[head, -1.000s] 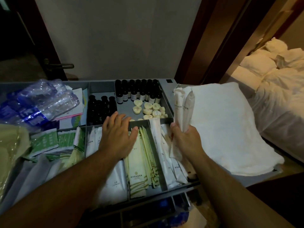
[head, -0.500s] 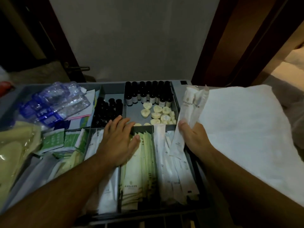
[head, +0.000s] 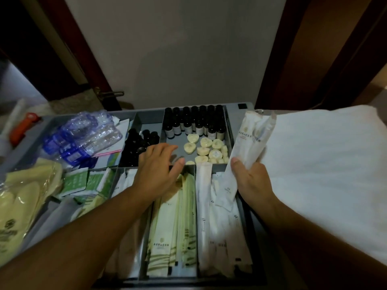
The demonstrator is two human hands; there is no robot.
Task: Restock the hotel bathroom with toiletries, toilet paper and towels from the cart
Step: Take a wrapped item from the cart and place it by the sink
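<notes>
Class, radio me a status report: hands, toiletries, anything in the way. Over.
Left hand open, fingers spread above the cart tray. Right hand grips white sachets upright beside the towel. Nothing lies between left hand and soaps.

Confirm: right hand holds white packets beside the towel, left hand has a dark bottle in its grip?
Not quite. The head view shows the left hand open and spread over the tray, gripping no bottle. The right hand does hold white packets beside the towel.

dim, grainy indoor light (corners nearly black), wide-angle bending at the edges.
</notes>
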